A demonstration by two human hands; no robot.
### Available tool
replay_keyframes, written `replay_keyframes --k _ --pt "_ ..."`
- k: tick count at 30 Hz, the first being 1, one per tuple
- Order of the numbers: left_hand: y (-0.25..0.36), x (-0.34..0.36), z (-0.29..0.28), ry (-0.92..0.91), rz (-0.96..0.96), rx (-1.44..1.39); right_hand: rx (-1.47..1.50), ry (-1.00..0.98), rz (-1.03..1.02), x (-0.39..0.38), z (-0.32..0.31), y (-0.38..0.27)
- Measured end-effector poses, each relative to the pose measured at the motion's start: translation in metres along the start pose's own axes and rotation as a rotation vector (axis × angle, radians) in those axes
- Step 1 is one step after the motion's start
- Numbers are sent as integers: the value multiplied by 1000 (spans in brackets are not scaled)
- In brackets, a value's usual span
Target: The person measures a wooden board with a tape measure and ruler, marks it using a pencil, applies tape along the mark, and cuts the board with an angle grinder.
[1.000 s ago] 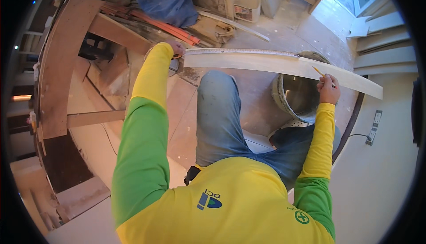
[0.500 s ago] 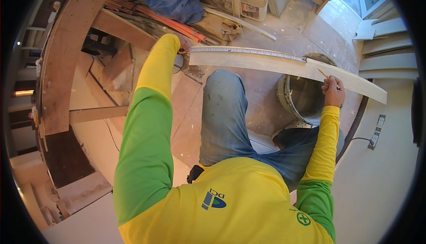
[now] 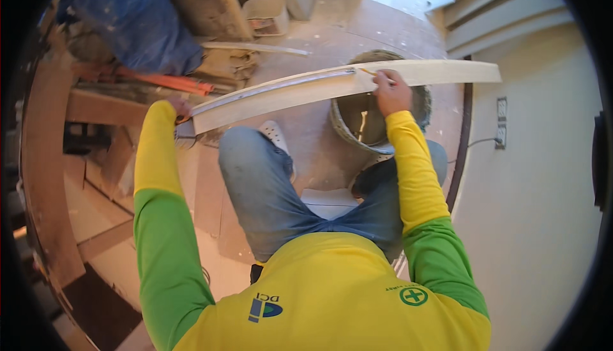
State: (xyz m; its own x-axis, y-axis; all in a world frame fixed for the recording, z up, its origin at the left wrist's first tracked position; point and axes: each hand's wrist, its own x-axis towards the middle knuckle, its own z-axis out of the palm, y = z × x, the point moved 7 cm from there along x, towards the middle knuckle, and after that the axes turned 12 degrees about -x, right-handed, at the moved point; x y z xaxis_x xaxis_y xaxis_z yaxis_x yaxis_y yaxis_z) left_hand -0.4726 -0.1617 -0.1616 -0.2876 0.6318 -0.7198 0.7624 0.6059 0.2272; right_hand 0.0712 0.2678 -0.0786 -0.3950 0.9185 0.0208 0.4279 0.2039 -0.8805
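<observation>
A long pale wooden board (image 3: pixel 274 103) runs crosswise in front of my knees. Along its far edge lies an extended tape measure (image 3: pixel 274 87), its blade ending near the board's middle. At the board's left end my left hand (image 3: pixel 181 106) is closed on the tape measure; its fingers are partly hidden by the sleeve. My right hand (image 3: pixel 393 90) pinches a yellow pencil (image 3: pixel 367 71), its tip against the board just past the blade's end. Beneath the board stands a round dark bucket (image 3: pixel 345 124), partly covered by the board and my right hand.
To the right, a wall holds sockets (image 3: pixel 501 123) with a plugged-in cord. Long panels (image 3: pixel 504 6) lean at the far right. A blue tarp (image 3: pixel 128 19), orange pipes (image 3: pixel 172 83) and a white tub (image 3: pixel 265 16) lie at the far left. Wooden framing (image 3: pixel 48 179) stands left.
The view has shifted, so the board and both hands appear farther left. The pencil tip has come nearer the tape blade's end. Both hands keep their holds.
</observation>
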Motion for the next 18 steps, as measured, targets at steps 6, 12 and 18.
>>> replay_keyframes --k 6,12,18 --pt "81 19 14 75 -187 -657 -128 36 1 4 -9 24" --pt "93 -1 11 145 -285 -803 -243 47 -88 1 -6 6" --pt "93 -6 10 172 -259 -790 -303 7 -60 -3 -6 2"
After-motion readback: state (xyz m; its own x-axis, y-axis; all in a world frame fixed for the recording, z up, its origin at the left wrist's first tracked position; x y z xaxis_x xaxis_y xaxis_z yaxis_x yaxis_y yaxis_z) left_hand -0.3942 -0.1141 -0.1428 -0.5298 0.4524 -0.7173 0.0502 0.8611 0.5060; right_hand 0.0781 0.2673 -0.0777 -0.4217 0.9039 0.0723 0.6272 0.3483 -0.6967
